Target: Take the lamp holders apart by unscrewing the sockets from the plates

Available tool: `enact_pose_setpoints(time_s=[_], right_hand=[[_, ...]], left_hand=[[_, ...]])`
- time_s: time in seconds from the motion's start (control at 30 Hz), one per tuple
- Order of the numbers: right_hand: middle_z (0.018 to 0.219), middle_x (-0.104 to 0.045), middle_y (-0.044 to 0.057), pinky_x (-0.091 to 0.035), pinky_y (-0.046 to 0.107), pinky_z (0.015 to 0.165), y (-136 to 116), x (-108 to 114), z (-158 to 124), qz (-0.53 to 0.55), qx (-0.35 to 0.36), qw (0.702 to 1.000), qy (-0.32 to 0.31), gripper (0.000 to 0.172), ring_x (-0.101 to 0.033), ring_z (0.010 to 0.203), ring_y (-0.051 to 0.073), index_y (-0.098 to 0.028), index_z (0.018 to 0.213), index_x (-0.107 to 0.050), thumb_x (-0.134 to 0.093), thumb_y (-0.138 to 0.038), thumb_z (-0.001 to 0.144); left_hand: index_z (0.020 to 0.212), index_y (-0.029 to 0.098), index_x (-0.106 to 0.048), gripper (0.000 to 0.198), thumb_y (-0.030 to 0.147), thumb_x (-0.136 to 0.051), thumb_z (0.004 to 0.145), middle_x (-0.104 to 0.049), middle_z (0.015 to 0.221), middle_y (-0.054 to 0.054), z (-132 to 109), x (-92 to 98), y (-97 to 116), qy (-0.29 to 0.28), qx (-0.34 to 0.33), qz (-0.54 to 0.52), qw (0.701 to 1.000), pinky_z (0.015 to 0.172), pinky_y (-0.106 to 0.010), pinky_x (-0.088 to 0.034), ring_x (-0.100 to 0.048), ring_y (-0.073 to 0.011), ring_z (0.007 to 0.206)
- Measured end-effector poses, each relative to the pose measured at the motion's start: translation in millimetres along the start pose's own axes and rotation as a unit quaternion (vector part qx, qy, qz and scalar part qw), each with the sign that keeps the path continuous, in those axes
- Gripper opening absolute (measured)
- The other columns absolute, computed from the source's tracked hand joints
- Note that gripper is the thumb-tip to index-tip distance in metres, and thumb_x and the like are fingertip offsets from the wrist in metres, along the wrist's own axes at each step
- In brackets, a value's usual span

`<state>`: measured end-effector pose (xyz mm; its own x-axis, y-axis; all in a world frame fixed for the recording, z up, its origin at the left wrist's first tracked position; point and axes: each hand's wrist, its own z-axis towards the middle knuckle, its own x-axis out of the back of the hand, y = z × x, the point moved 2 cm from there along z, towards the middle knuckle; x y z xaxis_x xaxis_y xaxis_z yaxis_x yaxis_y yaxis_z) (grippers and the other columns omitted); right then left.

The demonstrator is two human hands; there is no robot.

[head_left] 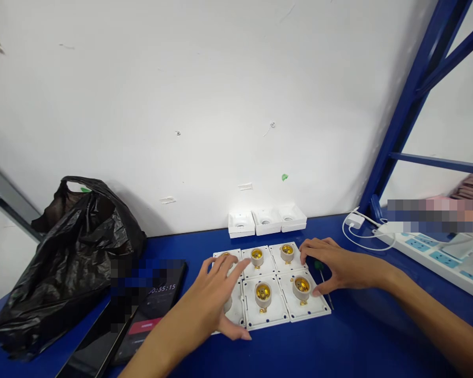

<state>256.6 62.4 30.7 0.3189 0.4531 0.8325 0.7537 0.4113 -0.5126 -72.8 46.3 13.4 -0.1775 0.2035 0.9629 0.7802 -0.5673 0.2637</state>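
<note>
From the head camera, six white plates (276, 286) lay on the blue table (299, 349) in two rows of three, nearly edge to edge, each with a round brass-lined socket (263, 294) facing up where it could be seen. The left hand (214, 291) was spread over the left-hand column, thumb apart from the fingers and closed on nothing — whether it touched the plates, I could not tell. The right hand (335, 261) stood at the opposite edge, loosely curved and open, its fingertips at the far plate and its thumb at the near one. A green-handled screwdriver (318, 265) lay partly beneath it. Behind the grid, three white covers (267, 227) stood in a row by the wall.

The step in hand looked like squaring up the plates — slight gaps remained. To judge by that, the next move called for light, even pressure from both sides, keeping clear of the screwdriver.
</note>
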Motion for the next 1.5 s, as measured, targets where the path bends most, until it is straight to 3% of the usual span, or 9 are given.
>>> enact_pose_setpoints(time_s=[0.13, 0.33, 0.6, 0.77, 0.87, 1.0, 1.13, 1.3, 1.5], right_hand=[[0.135, -0.061, 0.008, -0.029, 0.057, 0.117, -2.6, -0.1, 1.1, 0.001, 0.001, 1.000, 0.013, 0.057, -0.051, 0.128, 0.039, -0.026, 0.116, -0.064, -0.078, -0.067, 0.079], [0.134, -0.061, 0.007, -0.032, 0.055, 0.116, -6.3, -5.4, 3.2, -0.002, 0.011, 1.000, 0.028, 0.058, -0.051, 0.127, 0.038, -0.027, 0.117, -0.066, -0.080, -0.067, 0.078], [0.137, -0.059, 0.009, -0.036, 0.058, 0.117, -17.1, -30.5, 15.2, 0.016, 0.022, 0.996, 0.083, 0.060, -0.042, 0.134, 0.041, -0.029, 0.123, -0.069, -0.080, -0.067, 0.079], [0.140, -0.060, 0.009, -0.038, 0.061, 0.117, -15.7, -39.2, 21.6, 0.031, 0.029, 0.994, 0.100, 0.061, -0.044, 0.135, 0.041, -0.030, 0.125, -0.068, -0.082, -0.066, 0.078], [0.145, -0.061, 0.010, -0.036, 0.063, 0.119, -14.2, -35.1, 20.4, 0.033, 0.050, 0.992, 0.109, 0.062, -0.043, 0.141, 0.042, -0.030, 0.129, -0.069, -0.083, -0.064, 0.079], [0.148, -0.063, 0.009, -0.037, 0.056, 0.121, -11.8, -20.1, 17.0, 0.007, 0.076, 0.987, 0.142, 0.049, -0.051, 0.143, 0.034, -0.030, 0.132, -0.068, -0.072, -0.060, 0.092], [0.131, -0.068, 0.010, -0.050, 0.048, 0.108, -5.8, -9.1, 16.5, -0.068, -0.003, 0.970, 0.235, 0.031, -0.066, 0.123, 0.030, -0.026, 0.127, -0.066, -0.058, -0.045, 0.104], [0.129, -0.064, 0.016, -0.056, 0.051, 0.087, 0.8, -15.3, 19.0, -0.105, -0.094, 0.962, 0.233, 0.040, -0.075, 0.096, 0.036, -0.020, 0.133, -0.060, -0.059, -0.046, 0.102], [0.131, -0.058, 0.017, -0.056, 0.043, 0.082, 7.4, -21.9, 21.3, -0.107, -0.155, 0.957, 0.221, 0.041, -0.078, 0.090, 0.033, -0.018, 0.134, -0.059, -0.062, -0.041, 0.100]], left_hand=[[0.151, 0.011, -0.052, 0.124, 0.072, -0.092, 0.051, -0.056, 0.148, -0.030, 6.0, -12.4, 11.4, -0.022, -0.004, 0.079, 0.997, 0.118, -0.075, -0.025, -0.043, -0.0583, 0.141], [0.135, 0.013, -0.063, 0.104, 0.066, -0.095, 0.052, -0.067, 0.134, -0.022, 1.3, -22.1, 6.6, 0.036, -0.022, 0.135, 0.990, 0.117, -0.069, -0.031, -0.061, -0.0483, 0.126], [0.131, 0.021, -0.065, 0.097, 0.046, -0.103, 0.044, -0.067, 0.135, -0.018, -6.0, -6.5, -15.0, 0.018, -0.007, 0.133, 0.991, 0.115, -0.071, -0.032, -0.063, -0.0466, 0.124], [0.133, 0.019, -0.064, 0.102, 0.048, -0.103, 0.044, -0.066, 0.133, -0.017, -11.8, 1.3, -27.4, 0.023, -0.016, 0.105, 0.994, 0.115, -0.071, -0.032, -0.063, -0.0459, 0.123], [0.134, 0.022, -0.062, 0.098, 0.059, -0.099, 0.052, -0.068, 0.130, -0.015, -9.6, 4.1, -11.5, 0.087, -0.049, 0.103, 0.990, 0.112, -0.064, -0.039, -0.062, -0.0442, 0.122], [0.141, 0.021, -0.058, 0.083, 0.054, -0.090, 0.072, -0.069, 0.129, -0.014, 4.7, -1.6, 41.6, 0.197, -0.094, 0.147, 0.965, 0.105, -0.057, -0.047, -0.064, -0.0396, 0.116], [0.141, 0.011, -0.059, 0.072, 0.054, -0.081, 0.087, -0.071, 0.128, -0.021, 23.5, -24.6, 84.8, 0.186, -0.080, 0.201, 0.959, 0.106, -0.061, -0.048, -0.068, -0.0396, 0.116], [0.139, 0.013, -0.062, 0.068, 0.050, -0.083, 0.087, -0.074, 0.121, -0.019, 30.4, -55.1, 97.6, 0.158, -0.053, 0.180, 0.969, 0.109, -0.060, -0.048, -0.071, -0.0365, 0.111], [0.145, 0.013, -0.057, 0.095, 0.059, -0.092, 0.070, -0.071, 0.129, -0.020, 23.4, -66.7, 93.3, 0.172, -0.068, 0.109, 0.977, 0.111, -0.063, -0.046, -0.067, -0.0412, 0.119]])
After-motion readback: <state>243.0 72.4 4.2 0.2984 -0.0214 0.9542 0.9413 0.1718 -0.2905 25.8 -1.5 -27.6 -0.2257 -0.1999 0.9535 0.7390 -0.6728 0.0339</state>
